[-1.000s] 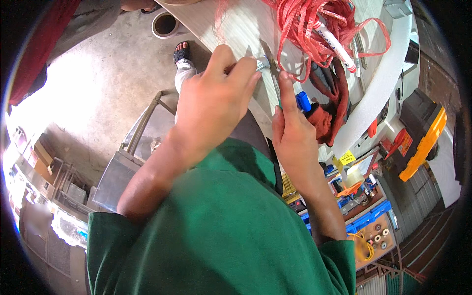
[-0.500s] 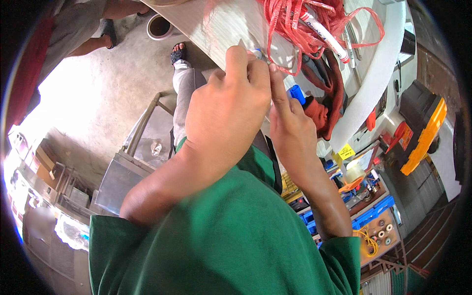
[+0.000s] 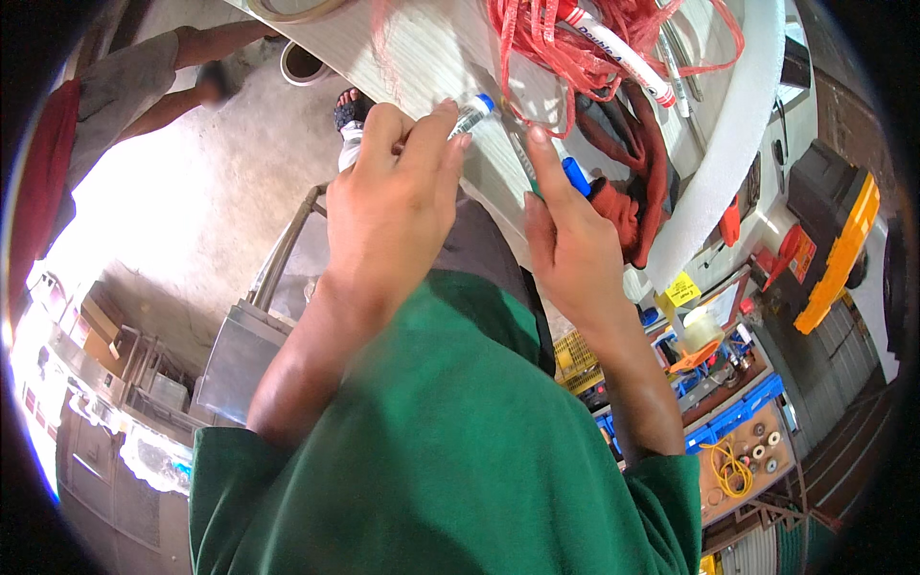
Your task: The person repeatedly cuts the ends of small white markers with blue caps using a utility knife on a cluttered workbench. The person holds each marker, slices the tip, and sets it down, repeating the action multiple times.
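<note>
My left hand (image 3: 395,196) is closed around a white marker with a blue end (image 3: 471,117), held above the pale tabletop (image 3: 412,62). My right hand (image 3: 580,235) grips a slim tool with a greyish shaft and a green part (image 3: 523,158); its index finger lies along it, and its exact kind does not show. The two hands are apart. A blue cap-like piece (image 3: 576,176) is beside the right index finger. Just past it lies a red and grey cloth bundle (image 3: 628,216).
A heap of red plastic ribbon (image 3: 537,48) lies on the table, with a red-and-white marker (image 3: 623,57) on it. White foam sheet (image 3: 738,144) curves along the right. A tool tray (image 3: 709,355) is lower right, a black-and-orange case (image 3: 834,240) beyond. Another person (image 3: 125,96) stands at left.
My hands have separated: the left moved left with the white marker, whose blue end is now in plain view. The slim tool in my right hand has come into sight.
</note>
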Demonstrator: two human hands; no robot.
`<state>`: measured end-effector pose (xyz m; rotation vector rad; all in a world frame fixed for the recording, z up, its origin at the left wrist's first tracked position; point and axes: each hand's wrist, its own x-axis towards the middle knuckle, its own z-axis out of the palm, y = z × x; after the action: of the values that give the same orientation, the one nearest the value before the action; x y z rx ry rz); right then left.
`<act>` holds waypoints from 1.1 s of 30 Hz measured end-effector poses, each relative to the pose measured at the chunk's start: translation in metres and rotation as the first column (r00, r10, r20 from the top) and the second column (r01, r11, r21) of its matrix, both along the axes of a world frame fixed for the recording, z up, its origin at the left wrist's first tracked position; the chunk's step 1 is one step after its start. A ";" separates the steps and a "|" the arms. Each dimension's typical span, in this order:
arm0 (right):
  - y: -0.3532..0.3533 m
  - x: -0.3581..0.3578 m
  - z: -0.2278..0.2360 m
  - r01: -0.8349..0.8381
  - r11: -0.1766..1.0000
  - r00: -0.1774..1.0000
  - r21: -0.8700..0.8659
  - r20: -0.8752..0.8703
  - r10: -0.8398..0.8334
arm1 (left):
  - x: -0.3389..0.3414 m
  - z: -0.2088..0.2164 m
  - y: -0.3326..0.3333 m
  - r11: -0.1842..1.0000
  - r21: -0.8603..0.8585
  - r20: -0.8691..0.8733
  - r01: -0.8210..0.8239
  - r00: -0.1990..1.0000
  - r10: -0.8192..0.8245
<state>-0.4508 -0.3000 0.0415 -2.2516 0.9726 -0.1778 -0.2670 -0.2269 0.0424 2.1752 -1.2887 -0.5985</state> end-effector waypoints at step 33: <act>0.016 0.015 0.009 -0.061 0.994 0.939 -0.089 -0.342 0.027 | -0.008 0.039 -0.028 0.959 0.267 0.229 0.093 0.961 -0.157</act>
<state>-0.4354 -0.2836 0.0508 -2.4432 1.1088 0.1968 -0.2746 -0.2544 0.0818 2.4531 -1.5661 -0.5824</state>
